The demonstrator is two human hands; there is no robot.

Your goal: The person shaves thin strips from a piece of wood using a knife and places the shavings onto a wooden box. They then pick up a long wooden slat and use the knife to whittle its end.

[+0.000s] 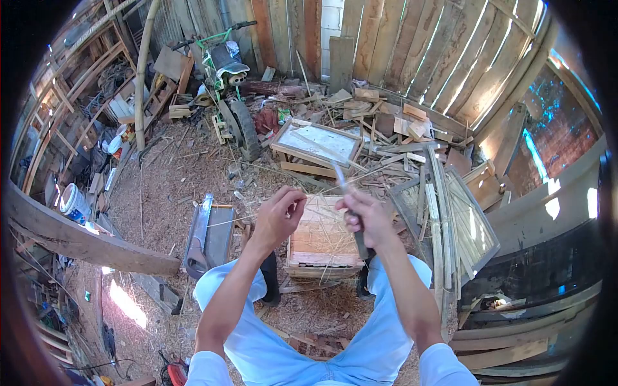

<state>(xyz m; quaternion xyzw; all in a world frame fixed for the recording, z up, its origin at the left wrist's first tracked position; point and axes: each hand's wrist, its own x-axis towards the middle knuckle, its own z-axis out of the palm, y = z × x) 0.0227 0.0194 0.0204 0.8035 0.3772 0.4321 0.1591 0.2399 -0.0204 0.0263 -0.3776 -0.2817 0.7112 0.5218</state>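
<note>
My right hand [368, 219] is wrapped round the dark handle of a knife [340, 175], its blade pointing up and away from me. To its left, my left hand [283, 213] has its fingers pinched together; what they hold is too small to make out. Both hands are raised over a wooden box [324, 241] between my knees, with thin strips lying across its slatted top. The two hands are apart.
A saw [201, 231] rests on a dark tray at the left. Beyond the box lie a framed white panel [317, 141] and piled wood scraps [386, 119]. Long slats [441, 225] lean at the right. A motorbike [230, 83] stands at the back; a beam [90, 238] crosses the left.
</note>
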